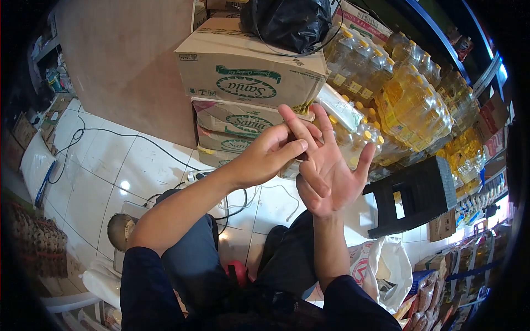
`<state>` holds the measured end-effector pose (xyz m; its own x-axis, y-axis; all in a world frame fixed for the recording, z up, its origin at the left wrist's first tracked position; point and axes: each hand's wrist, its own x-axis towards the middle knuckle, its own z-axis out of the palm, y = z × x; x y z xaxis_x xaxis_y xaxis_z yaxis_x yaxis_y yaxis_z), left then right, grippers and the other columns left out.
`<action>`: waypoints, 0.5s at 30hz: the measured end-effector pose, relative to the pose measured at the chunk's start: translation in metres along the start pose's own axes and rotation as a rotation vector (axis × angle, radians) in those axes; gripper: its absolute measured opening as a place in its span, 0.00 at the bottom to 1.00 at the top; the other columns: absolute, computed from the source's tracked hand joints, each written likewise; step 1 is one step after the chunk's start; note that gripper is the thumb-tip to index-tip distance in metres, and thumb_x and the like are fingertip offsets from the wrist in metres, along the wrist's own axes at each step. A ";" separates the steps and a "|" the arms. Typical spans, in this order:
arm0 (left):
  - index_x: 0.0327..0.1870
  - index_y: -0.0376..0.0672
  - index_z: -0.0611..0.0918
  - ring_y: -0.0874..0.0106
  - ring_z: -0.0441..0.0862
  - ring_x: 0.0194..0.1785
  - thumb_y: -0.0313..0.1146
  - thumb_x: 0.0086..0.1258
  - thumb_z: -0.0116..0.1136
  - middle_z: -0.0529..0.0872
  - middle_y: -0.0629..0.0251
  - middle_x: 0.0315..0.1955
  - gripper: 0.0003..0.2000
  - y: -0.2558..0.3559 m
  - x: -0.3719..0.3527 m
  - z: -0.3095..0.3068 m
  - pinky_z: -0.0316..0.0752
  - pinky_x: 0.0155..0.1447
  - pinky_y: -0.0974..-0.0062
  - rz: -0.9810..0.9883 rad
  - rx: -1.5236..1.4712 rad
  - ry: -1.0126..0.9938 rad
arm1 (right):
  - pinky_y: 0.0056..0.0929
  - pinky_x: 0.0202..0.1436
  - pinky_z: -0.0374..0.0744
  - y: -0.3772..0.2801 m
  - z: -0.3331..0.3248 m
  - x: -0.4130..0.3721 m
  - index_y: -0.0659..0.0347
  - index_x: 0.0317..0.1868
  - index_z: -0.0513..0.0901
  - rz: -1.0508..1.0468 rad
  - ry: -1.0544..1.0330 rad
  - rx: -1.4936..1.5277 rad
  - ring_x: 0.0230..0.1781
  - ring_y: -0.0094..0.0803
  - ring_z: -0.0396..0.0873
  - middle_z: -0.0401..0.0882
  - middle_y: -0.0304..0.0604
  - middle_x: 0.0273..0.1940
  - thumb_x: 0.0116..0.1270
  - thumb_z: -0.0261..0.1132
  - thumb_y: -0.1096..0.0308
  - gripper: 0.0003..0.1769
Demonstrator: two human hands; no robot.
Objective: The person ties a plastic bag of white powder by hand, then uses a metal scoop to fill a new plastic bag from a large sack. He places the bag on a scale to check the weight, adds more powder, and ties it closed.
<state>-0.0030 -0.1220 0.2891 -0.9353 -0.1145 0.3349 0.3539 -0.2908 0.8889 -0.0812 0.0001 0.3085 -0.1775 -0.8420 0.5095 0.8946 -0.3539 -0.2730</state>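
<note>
My left hand (270, 151) reaches across from the left, its thumb and fingers closed around a finger of my right hand. My right hand (337, 176) is held palm up, with the thumb and index finger stretched out and the outer fingers curled in. No object shows in either palm. Both hands are in the air above my lap. Just beyond them is a stack of cardboard cooking oil cartons (251, 80) with upside-down lettering.
Shrink-wrapped bottles of yellow oil (414, 107) stand at the upper right. A black plastic bag (287, 25) lies on the cartons. A black plastic stool (414, 196) is tipped to my right, near a white sack (386, 265). Cables (138, 135) run across the tiled floor.
</note>
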 end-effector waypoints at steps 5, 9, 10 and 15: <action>0.51 0.33 0.75 0.78 0.75 0.50 0.32 0.72 0.51 0.78 0.63 0.47 0.13 0.009 -0.001 -0.004 0.71 0.54 0.77 0.063 0.066 -0.050 | 0.30 0.15 0.81 -0.001 0.007 0.001 0.53 0.74 0.34 0.017 -0.051 -0.164 0.19 0.37 0.77 0.25 0.67 0.72 0.63 0.47 0.31 0.52; 0.43 0.34 0.79 0.76 0.77 0.48 0.31 0.69 0.55 0.81 0.63 0.42 0.09 0.007 -0.001 -0.004 0.72 0.54 0.76 0.122 0.170 0.008 | 0.34 0.18 0.83 0.004 0.012 -0.002 0.48 0.74 0.29 0.023 -0.066 -0.281 0.21 0.42 0.80 0.26 0.67 0.72 0.60 0.46 0.27 0.55; 0.40 0.34 0.80 0.76 0.78 0.46 0.31 0.70 0.55 0.81 0.64 0.40 0.09 0.008 -0.001 -0.002 0.72 0.53 0.76 0.120 0.168 0.031 | 0.34 0.19 0.83 0.006 0.012 -0.002 0.47 0.74 0.28 0.026 -0.075 -0.322 0.21 0.43 0.80 0.26 0.67 0.72 0.59 0.45 0.25 0.56; 0.36 0.34 0.80 0.76 0.79 0.41 0.35 0.71 0.56 0.82 0.64 0.35 0.11 0.005 -0.002 0.004 0.74 0.48 0.76 0.140 0.140 0.138 | 0.37 0.23 0.84 0.019 0.012 -0.006 0.43 0.72 0.24 0.009 -0.055 -0.623 0.20 0.45 0.80 0.29 0.67 0.72 0.52 0.42 0.18 0.61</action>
<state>0.0004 -0.1193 0.2948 -0.8642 -0.2758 0.4209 0.4672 -0.1290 0.8747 -0.0582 0.0028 0.3100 -0.1349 -0.8298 0.5415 0.4859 -0.5317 -0.6937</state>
